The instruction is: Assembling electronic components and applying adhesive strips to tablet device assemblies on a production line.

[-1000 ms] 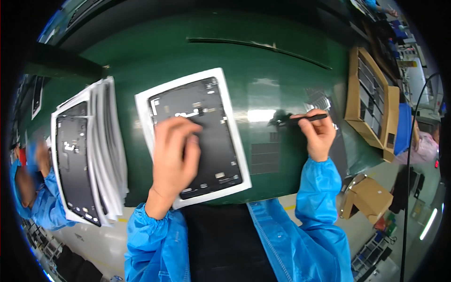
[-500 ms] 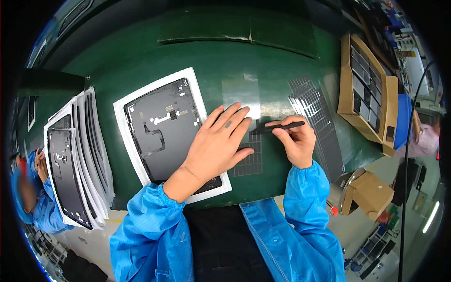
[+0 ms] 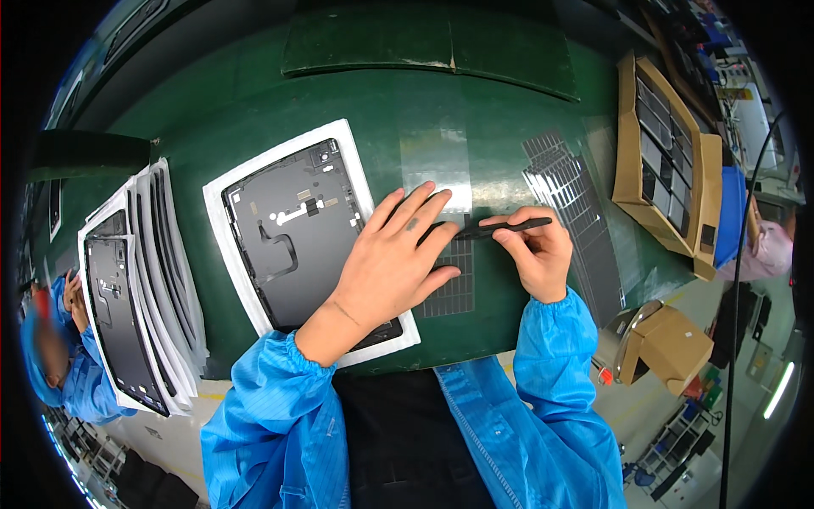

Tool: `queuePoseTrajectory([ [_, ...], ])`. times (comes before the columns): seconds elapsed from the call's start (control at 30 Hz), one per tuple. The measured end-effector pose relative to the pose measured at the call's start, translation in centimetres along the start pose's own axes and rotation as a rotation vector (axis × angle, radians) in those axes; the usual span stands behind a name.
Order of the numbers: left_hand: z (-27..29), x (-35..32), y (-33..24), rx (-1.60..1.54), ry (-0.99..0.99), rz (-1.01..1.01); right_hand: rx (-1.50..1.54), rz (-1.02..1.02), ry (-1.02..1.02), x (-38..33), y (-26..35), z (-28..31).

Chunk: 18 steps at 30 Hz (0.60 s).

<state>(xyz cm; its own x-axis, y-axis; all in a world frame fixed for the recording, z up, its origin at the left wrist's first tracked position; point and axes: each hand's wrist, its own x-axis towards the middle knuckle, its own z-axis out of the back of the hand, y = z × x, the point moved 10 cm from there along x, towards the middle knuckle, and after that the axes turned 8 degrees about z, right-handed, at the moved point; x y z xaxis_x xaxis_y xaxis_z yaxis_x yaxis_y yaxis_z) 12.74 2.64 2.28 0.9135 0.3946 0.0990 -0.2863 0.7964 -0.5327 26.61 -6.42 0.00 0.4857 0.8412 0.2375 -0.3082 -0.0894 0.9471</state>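
My left hand [image 3: 397, 246] lies with its fingers spread over a sheet of small dark rectangular stickers [image 3: 449, 293], covering the sheet's left and upper part. A clear film strip [image 3: 434, 153] extends beyond the fingertips. Pinched in my right hand [image 3: 541, 254] is a pair of slim black tweezers [image 3: 513, 226]. Their tip points left and reaches the sheet's upper part beside my left index finger; whether it grips a sticker cannot be made out. To the left, a dark tablet back housing [image 3: 292, 225] rests on white foam [image 3: 222, 212], partly under my left wrist.
Several padded housings [image 3: 119, 314] are stacked at the left edge. More dark sticker sheets [image 3: 572, 212] lie to the right. An open cardboard box [image 3: 627, 170] of dark pieces stands at the far right, with another carton [image 3: 674, 348] below the table edge. A co-worker [image 3: 85, 365] sits at left.
The tweezers' tip has shifted slightly left and up, closer to my left index finger. My left hand stays nearly in place.
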Motion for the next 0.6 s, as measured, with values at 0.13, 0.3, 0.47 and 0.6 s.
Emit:
queuePoseTrajectory([
  [0.13, 0.1, 0.0, -0.1, -0.006, -0.001, 0.000, 0.026, 0.017, 0.006, 0.0, 0.2, -0.1],
  [0.3, 0.0, 0.0, -0.1, -0.026, 0.000, -0.003, 0.089, -0.097, -0.016, -0.5, -0.6, 0.7],
  [0.47, 0.0, -0.1, 0.2, -0.040, -0.019, -0.006, -0.083, 0.003, 0.042, 0.1, 0.3, -0.1],
  [0.6, 0.4, -0.8, 0.5, -0.014, -0.062, -0.018, 0.272, -0.055, -0.235, -0.8, -0.4, 1.8],
])
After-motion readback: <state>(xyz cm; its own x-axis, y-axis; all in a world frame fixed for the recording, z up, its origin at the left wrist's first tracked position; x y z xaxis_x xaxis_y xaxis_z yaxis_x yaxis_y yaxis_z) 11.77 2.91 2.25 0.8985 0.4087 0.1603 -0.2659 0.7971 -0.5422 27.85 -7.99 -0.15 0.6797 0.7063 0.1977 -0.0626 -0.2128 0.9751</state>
